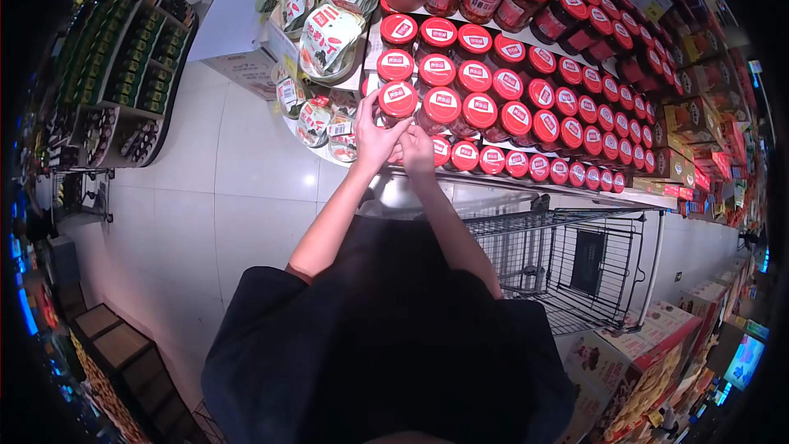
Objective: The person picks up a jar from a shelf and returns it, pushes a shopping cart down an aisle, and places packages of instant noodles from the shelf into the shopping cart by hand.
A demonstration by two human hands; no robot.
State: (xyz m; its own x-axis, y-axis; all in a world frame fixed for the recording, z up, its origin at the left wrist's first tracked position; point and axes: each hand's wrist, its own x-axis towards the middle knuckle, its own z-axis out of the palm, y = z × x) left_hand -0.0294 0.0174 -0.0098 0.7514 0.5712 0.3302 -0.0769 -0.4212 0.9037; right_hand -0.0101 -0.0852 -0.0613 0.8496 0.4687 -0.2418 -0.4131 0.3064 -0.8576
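Observation:
A glass jar with a red lid [399,99] stands at the near left corner of the jar display, and my left hand [376,138] grips it, thumb and fingers around its side. My right hand [417,150] is close against the near side of that jar, its fingers curled together. What those fingers hold, if anything, is hidden. Right beside the gripped jar is another red-lidded jar [441,105], with more of the same kind in rows behind.
Clear-lidded packaged bowls [331,41] are stacked left of the jars. A wire shopping cart [567,259] stands at my right, with printed cartons [633,353] below it. Across the tiled floor [173,214], a shelf of green packages [140,66] stands at the far left.

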